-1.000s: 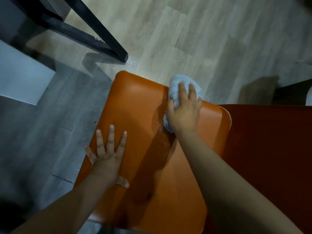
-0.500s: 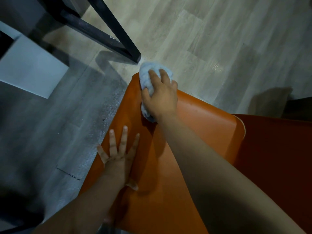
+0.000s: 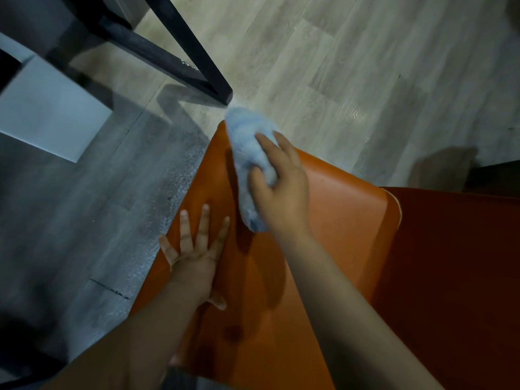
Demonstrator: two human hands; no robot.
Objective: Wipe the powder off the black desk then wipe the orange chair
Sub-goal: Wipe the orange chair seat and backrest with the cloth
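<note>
Fluffy pale blue cloth (image 3: 250, 147), smooth orange leather-like chair seat (image 3: 332, 209), matt wood-grain floor (image 3: 337, 52)

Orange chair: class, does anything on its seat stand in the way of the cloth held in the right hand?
Only the left hand, flat on the seat near its left edge, just nearer the person than the cloth in the right hand. Nothing else visible.

A black counter leg (image 3: 192, 49) is standing just beyond the far corner of the orange chair (image 3: 337, 209); open floor (image 3: 365, 66) is stretching away rightward.
</note>
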